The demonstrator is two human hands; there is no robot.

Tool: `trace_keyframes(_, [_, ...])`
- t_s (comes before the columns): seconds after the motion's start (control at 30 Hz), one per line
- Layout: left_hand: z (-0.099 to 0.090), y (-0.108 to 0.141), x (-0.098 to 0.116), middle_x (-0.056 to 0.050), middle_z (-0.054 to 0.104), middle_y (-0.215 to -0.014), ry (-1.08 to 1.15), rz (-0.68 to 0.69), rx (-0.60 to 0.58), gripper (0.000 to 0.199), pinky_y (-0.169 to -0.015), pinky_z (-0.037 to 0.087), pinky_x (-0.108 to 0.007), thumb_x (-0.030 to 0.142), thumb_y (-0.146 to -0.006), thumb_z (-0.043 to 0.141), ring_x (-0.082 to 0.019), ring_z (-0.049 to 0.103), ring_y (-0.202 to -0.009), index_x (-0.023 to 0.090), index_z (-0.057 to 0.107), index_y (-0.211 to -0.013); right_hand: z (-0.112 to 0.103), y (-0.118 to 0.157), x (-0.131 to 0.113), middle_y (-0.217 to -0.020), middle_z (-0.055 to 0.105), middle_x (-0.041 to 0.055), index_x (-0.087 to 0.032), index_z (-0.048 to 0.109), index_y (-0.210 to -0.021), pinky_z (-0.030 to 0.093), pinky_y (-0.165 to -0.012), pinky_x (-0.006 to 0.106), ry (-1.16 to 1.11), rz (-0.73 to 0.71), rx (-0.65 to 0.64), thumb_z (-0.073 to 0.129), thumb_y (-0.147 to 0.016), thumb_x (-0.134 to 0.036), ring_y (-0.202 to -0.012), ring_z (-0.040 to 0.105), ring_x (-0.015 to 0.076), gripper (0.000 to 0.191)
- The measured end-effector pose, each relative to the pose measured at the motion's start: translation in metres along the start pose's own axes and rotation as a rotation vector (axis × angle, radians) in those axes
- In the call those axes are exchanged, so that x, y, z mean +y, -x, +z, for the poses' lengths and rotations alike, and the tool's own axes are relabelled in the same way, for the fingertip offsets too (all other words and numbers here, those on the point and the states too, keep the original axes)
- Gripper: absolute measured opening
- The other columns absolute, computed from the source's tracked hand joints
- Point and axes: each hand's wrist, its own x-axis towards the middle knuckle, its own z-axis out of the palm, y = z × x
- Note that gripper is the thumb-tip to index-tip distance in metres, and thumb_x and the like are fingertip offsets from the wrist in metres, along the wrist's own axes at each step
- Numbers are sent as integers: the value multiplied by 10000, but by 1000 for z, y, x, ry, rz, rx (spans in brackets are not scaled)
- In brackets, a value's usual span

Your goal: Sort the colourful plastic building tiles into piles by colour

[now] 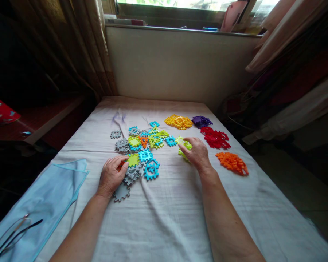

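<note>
My left hand [113, 174] rests at the left edge of a mixed heap of flat, notched plastic building pieces. Its thumb and fingers are curled round an orange piece [121, 166], mostly hidden, beside a lime-green piece [133, 160]. Grey pieces [132, 175] and a blue piece [152, 169] lie close by. To the right of the heap, my right hand [196, 153] has its thumb and fingers bent over a few lime-green pieces [184, 154]. It seems to pinch one of them; the fingertips partly cover the contact.
Sorted piles lie on the right: yellow [178, 122], purple [201, 121], red [216, 138] and orange [231, 163]. A light-blue cloth [51, 193] with eyeglasses [12, 233] lies at the left on the sheet-covered surface [164, 225]. A wall [177, 65] stands behind.
</note>
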Motion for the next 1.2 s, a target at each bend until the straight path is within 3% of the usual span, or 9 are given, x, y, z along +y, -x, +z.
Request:
trace_keyframes(0.1, [0, 0, 0, -59, 746, -1036, 10, 9, -6, 323, -973, 479, -416, 432, -890, 469, -236, 658, -1013, 225, 701, -977, -5, -1, 20, -1028, 692, 96, -206, 700, -1024, 449, -843, 366, 99, 156, -14, 610, -829, -451, -965, 609, 251, 326])
trace_keyframes(0.23, [-1, 0, 0, -62, 744, -1036, 10, 15, -3, 325, -975, 479, -427, 434, -888, 474, -242, 658, -1016, 223, 703, -982, -2, 1, 26, -1037, 691, 106, -202, 710, -1036, 439, -833, 362, 171, 225, -55, 598, -833, -458, -970, 603, 252, 346])
trace_keyframes(0.6, [-2, 1, 3, -56, 739, -1057, 9, -2, -42, 346, -1022, 453, -440, 463, -883, 477, -248, 639, -1069, 235, 705, -1009, -1, 2, 20, -1126, 688, 98, -206, 721, -1004, 410, -870, 388, 146, 154, 82, 549, -853, -384, -1015, 569, 270, 290])
trace_keyframes(0.77, [-2, 2, 5, -45, 737, -1086, 13, -6, -67, 322, -1066, 412, -454, 442, -881, 492, -248, 615, -1134, 253, 702, -1035, 0, 0, -10, -1081, 702, 102, -202, 717, -965, 438, -896, 382, -11, -6, 79, 529, -867, -296, -1008, 597, 256, 232])
trace_keyframes(0.93, [-3, 3, 7, -40, 721, -1156, 18, -17, -103, 304, -1102, 354, -509, 415, -873, 517, -260, 585, -1200, 273, 695, -1074, 14, 13, -58, -1003, 724, 70, -236, 713, -923, 461, -919, 370, -207, -257, -94, 534, -894, -272, -972, 631, 229, 185])
trace_keyframes(1.07, [-3, 3, 9, -34, 707, -1195, 47, -18, -122, 301, -1125, 330, -503, 381, -873, 520, -241, 568, -1231, 278, 681, -1106, 29, 29, -90, -1076, 728, 54, -247, 708, -998, 460, -956, 387, -296, -362, -212, 553, -880, -228, -1017, 626, 220, 196])
trace_keyframes(1.2, [-3, 4, 13, -27, 700, -1216, 73, 10, -129, 307, -1148, 295, -519, 347, -883, 503, -231, 570, -1245, 288, 661, -1139, 38, 43, -107, -1213, 693, 56, -243, 675, -1142, 415, -1032, 429, -316, -384, -250, 569, -866, -230, -1181, 558, 242, 296])
